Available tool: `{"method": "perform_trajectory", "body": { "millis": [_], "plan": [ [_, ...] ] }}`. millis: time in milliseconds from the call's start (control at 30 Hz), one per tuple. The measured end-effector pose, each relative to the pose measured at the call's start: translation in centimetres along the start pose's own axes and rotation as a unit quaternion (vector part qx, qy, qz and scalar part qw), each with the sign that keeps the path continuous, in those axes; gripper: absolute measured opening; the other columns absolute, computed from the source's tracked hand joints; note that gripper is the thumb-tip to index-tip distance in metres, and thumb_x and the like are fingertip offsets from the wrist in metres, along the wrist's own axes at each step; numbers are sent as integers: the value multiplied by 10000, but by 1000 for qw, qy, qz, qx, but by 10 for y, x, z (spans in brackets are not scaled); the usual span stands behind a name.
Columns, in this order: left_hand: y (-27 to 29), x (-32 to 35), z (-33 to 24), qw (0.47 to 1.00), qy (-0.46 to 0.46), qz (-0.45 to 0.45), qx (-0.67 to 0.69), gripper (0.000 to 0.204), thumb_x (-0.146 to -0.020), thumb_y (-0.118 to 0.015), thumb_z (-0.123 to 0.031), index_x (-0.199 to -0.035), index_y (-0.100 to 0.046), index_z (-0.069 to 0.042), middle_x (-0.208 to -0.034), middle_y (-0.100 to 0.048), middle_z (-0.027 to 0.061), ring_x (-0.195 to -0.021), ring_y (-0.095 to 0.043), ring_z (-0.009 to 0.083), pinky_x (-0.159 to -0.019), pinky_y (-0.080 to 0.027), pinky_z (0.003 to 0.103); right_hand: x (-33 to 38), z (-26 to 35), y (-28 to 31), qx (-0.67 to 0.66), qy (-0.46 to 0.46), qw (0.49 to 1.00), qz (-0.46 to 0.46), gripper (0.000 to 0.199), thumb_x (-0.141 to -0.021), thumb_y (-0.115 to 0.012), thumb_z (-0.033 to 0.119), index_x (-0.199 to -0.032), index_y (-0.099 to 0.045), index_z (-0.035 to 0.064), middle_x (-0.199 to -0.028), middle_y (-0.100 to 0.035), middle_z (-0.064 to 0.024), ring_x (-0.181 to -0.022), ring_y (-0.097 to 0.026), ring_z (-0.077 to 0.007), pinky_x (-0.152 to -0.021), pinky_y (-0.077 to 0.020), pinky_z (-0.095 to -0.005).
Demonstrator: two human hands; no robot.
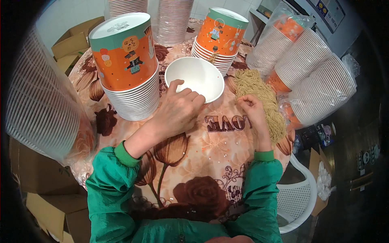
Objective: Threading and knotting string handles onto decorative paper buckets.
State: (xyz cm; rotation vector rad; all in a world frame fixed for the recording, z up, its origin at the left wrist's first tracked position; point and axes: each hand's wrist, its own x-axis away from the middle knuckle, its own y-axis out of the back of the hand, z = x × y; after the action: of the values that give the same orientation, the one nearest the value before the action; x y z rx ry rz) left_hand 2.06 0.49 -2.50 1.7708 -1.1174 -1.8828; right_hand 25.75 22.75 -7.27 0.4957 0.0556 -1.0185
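White bowl (194,77), seemingly empty, gripped at its rim by left hand (176,109); right hand (252,108) pinches noodles (259,97).

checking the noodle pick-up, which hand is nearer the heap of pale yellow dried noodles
Right. The right hand has its fingertips on the left edge of the heap of pale yellow dried noodles. The left hand is apart from it, holding the rim of the empty white paper bowl.
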Motion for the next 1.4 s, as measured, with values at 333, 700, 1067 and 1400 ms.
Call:
{"method": "perform_trajectory", "body": {
  "millis": [333,700,1067,1400],
  "plan": [
    [-2,1,8,999,12,-34,-4,132,-831,-683,-50,-943,-614,-59,-780,-606,71,-797,-636,254,-984,-423,491,34,36,-52,475,249,844,17,71,-857,-649,47,-900,-603,15,-897,-566,-134,-831,-648,-301,-664,-529,-422],
    [-4,2,11,999,16,-29,-40,145,-822,-700,-72,-943,-622,-62,-818,-625,69,-858,-646,250,-993,-426,499,46,66,-83,436,291,851,-38,131,-762,-652,-18,-873,-604,32,-902,-569,-128,-890,-627,-309,-687,-548,-379],
    [16,-15,-16,987,31,-160,15,168,-827,-712,-97,-971,-648,-40,-797,-584,77,-801,-608,283,-941,-434,441,44,113,-40,-261,-32,957,121,79,-936,-704,75,-997,-725,29,-843,-653,50,-716,-541,-3,-629,-404,-175],
    [-2,-7,-44,669,305,33,677,497,-912,-743,-140,-1335,-536,20,-997,-714,55,-727,-647,73,-608,-497,237,56,133,-50,-221,68,968,100,76,-938,-675,32,-990,-709,-11,-1016,-622,-12,-764,-541,-42,-667,-411,-200]
  ]
}}
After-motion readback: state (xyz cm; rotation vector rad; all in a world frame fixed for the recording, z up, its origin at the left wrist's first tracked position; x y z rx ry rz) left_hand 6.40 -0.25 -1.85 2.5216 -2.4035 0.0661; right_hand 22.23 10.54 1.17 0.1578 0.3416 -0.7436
